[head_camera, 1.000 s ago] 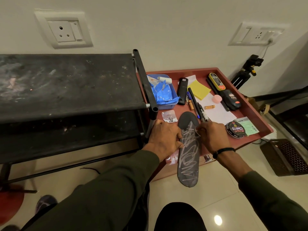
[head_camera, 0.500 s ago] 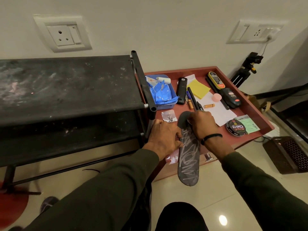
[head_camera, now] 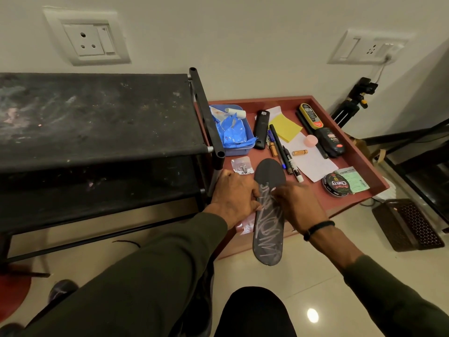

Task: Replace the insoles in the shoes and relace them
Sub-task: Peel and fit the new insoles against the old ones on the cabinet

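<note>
The right hand (head_camera: 297,205) has slid back from the insole (head_camera: 268,215) tip to its middle, fingers flat, smoothing; left hand (head_camera: 234,197) grips the edge. Insole remains unfitted.

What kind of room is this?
Probably a room at home, near where shoes are kept: a black shoe rack, wall sockets, and a tin of shoe polish on a red tray.
</note>
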The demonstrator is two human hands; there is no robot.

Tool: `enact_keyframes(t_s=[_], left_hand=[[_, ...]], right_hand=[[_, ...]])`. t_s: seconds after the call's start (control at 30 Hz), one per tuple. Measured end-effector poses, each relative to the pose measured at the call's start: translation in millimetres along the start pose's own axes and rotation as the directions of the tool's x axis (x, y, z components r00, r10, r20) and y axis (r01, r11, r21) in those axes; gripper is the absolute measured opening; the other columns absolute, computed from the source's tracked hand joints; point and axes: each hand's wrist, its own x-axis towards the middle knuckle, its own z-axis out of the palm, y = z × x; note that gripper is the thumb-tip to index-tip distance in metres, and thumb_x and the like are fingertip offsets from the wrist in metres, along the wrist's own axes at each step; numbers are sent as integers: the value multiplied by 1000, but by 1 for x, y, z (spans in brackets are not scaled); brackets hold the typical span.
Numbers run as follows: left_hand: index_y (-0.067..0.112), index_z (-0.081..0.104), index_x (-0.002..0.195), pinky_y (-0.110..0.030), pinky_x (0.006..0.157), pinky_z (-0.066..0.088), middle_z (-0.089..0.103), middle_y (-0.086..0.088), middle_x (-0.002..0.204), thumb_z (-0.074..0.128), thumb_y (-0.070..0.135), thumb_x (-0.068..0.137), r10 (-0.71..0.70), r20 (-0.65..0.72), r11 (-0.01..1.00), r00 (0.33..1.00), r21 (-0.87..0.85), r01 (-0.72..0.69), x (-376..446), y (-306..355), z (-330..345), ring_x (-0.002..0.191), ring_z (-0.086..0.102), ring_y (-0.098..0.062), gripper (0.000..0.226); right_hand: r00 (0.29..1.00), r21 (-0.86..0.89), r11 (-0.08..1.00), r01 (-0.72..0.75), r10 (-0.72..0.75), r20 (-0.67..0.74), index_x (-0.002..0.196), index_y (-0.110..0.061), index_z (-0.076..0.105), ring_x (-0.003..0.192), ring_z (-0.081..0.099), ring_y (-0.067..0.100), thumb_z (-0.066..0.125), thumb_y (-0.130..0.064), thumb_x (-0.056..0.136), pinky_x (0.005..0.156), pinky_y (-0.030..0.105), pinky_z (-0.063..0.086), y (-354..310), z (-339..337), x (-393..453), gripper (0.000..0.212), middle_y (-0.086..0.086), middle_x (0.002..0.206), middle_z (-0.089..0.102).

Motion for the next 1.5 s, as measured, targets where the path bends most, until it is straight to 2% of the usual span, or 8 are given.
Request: enact_keyframes(t_s=[0.2,0.33,0.43,0.73,0.97,1.1,1.4,1.5], left_hand=[[35,76,107,-33,107,34,72,13,105,81,55,77,-6,-7,1000,1000,3,6,-1,2,-3,107,57,-15,36],[36,76,106,-36,107,34,72,15,100,80,56,78,0,5,1000,1000,5,0,-1,1,0,106,58,-14,34],[37,76,105,-37,107,35,73,16,99,79,57,78,7,7,1000,1000,17,-7,0,0,2,105,59,-15,34],[37,78,97,-37,102,38,73,20,95,82,61,71,-13,-23,1000,1000,-13,13,2,-2,6,99,62,-12,36],[31,78,100,-36,105,35,71,8,102,84,50,76,-39,-16,999,999,-1,39,-1,5,-1,103,60,-17,31],[30,79,95,-33,104,34,74,12,94,84,51,75,-64,-15,998,998,-18,64,-1,4,0,100,60,-14,29],[32,80,87,-35,101,34,74,14,87,79,58,76,-66,57,997,996,47,64,4,4,-1,94,62,-14,28],[31,79,85,-34,99,34,74,13,85,80,57,76,-70,48,997,996,39,68,5,5,-1,91,63,-14,27]], right_hand=[[997,65,997,-43,38,69,110,-8,73,85,52,14,65,-13,95,70,12,42,-5,11,-28,18,5,107,60],[1000,-12,1000,-25,25,4,94,-6,75,86,60,27,66,-5,91,74,37,54,1,18,-4,10,10,100,63],[998,-39,998,-51,50,-44,85,-7,75,81,62,29,64,-4,91,75,42,56,1,17,24,12,10,90,66],[987,-10,987,-161,161,-5,100,-6,76,86,65,31,62,-3,89,73,33,50,-1,14,64,18,12,95,69],[994,-85,995,-49,56,91,86,-5,72,79,58,28,66,-5,90,65,31,42,-14,15,19,7,4,84,50],[998,-74,997,-27,32,62,94,-10,73,80,60,24,64,-6,92,71,35,55,-18,19,1,11,6,92,59],[998,-22,997,-70,70,0,73,-7,72,73,58,31,65,4,72,63,29,39,-19,19,52,13,11,79,62],[994,8,994,-105,105,-7,74,-13,73,76,63,28,66,1,71,67,28,48,-14,22,75,16,7,84,67]])
